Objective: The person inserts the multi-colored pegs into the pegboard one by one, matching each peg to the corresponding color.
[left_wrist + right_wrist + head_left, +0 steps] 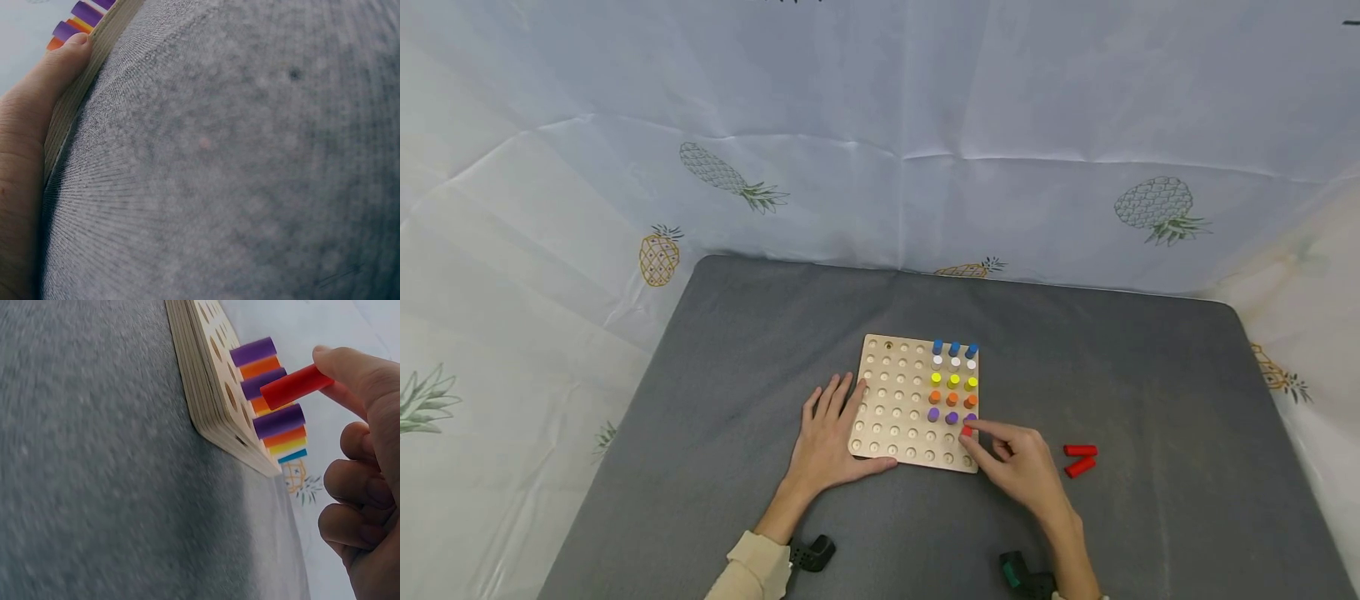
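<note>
A square wooden pegboard (895, 408) with rows of round holes lies on the table. Its three right columns hold blue, white, yellow, orange and purple pegs (279, 421) in rows. Between thumb and index finger, my right hand (1026, 467) pinches a red peg (297, 386) by one end. That peg is tilted, its free end close over the holes beside the purple row at the board's right side. My left hand (823, 446) rests against the board's left side, fingers straight and spread, with the thumb along the near edge.
Two loose red pegs (1080, 451) lie on the grey tablecloth (1150, 400) to the right of my right hand. A pale curtain with pineapple prints (1000, 100) hangs behind the table. Black wrist devices (814, 553) sit by both wrists.
</note>
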Demonstrator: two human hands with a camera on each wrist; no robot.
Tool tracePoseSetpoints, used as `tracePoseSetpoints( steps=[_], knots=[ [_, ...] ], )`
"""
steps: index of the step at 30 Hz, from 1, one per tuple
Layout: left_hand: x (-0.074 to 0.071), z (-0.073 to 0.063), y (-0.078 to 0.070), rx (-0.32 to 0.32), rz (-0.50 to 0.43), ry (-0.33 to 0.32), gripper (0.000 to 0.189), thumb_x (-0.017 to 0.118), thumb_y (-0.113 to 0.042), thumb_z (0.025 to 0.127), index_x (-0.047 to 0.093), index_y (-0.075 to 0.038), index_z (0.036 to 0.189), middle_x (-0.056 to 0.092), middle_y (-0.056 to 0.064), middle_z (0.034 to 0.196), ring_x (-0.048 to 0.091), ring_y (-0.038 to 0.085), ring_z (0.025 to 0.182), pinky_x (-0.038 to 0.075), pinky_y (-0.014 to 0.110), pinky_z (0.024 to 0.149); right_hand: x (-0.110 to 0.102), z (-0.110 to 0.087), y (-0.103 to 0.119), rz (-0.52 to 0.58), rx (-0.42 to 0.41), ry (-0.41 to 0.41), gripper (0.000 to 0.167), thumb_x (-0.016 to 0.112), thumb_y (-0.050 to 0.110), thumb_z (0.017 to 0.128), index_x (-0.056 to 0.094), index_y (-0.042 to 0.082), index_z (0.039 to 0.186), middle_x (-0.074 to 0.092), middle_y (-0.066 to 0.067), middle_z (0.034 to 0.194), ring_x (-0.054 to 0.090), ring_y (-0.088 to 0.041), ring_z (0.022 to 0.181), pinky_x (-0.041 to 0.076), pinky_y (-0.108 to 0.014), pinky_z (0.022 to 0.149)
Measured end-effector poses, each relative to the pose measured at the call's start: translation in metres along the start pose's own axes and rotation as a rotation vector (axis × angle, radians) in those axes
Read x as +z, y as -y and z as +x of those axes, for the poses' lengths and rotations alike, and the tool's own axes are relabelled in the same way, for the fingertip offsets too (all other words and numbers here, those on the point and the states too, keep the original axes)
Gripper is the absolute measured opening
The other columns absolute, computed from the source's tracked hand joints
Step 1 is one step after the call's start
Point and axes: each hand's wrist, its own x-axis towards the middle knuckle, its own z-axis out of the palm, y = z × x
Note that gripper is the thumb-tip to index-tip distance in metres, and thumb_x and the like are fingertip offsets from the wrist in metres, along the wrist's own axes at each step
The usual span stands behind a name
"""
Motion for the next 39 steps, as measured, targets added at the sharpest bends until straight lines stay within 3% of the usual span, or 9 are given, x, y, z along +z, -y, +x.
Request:
tracePoseSetpoints(
  steps=[11,18,39],
  knots=[
    [0.001,0.0,0.0,0.004,0.016,-0.007,0.129,0.073,-0.084,0.062,0.03,-0.017,0.162,0.036,0.012,0.165,0.032,0.033,0.155,0.024,0.057,0.124,0.023,0.006,0.003,0.251,-0.06,0.058,0.02,0.081,0.009,0.086,0.08,0.008,0.106,0.029,0.006,0.05,0.019,0.01,0.05,0.021,-0.012,0.044],
    [0.002,0.0,0.0,0.007,0.03,-0.014,0.129,0.075,-0.083,0.061,0.031,-0.016,0.162,0.037,0.012,0.165,0.033,0.032,0.155,0.024,0.056,0.124,0.033,0.008,0.007,0.26,-0.048,0.075,0.021,0.082,0.012,0.086,0.081,0.009,0.106,0.032,0.008,0.05,0.021,0.011,0.049,0.018,-0.01,0.045],
    [0.001,0.0,0.0,0.001,0.034,-0.002,0.129,0.075,-0.082,0.061,0.03,-0.017,0.162,0.036,0.012,0.165,0.033,0.033,0.155,0.024,0.056,0.123,0.037,0.011,0.008,0.236,0.003,0.131,0.021,0.081,0.019,0.088,0.081,0.01,0.107,0.03,0.017,0.055,0.023,0.01,0.049,0.02,-0.012,0.046]
  ],
)
